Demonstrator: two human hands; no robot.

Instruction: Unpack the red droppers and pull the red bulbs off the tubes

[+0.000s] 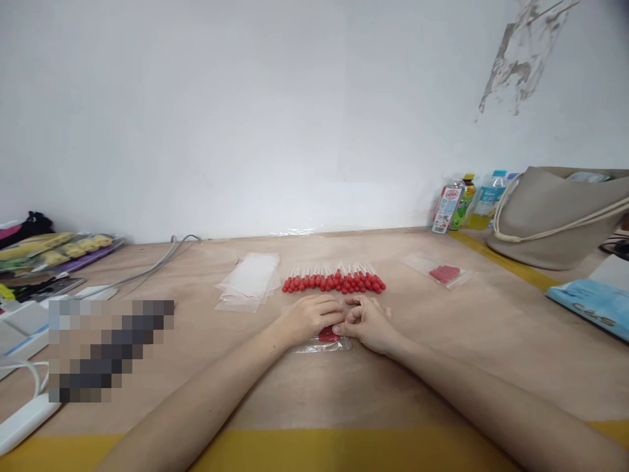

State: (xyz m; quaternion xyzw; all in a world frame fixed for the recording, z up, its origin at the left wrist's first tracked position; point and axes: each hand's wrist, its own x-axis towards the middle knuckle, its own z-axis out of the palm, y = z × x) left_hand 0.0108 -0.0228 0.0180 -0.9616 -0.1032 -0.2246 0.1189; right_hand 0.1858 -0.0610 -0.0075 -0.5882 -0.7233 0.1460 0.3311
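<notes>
A small clear plastic bag (303,346) with red pieces (328,334) in it lies flat on the table in front of me. My left hand (313,317) curves over its upper part, fingers together and pressed onto the plastic. On the right edge, my right hand (369,322) pinches the bag between thumb and forefinger. Both hands hide much of the bag. Just beyond them runs a row of thin pale sticks with rounded red heads (334,282), heads towards me.
A stack of flat clear bags (251,278) lies left of the row. To the right is another clear bag with red pieces (445,273). Bottles (484,203), a drink carton (447,206) and a grey bag (555,219) stand back right. Cables (157,262) and a power strip (27,321) lie left.
</notes>
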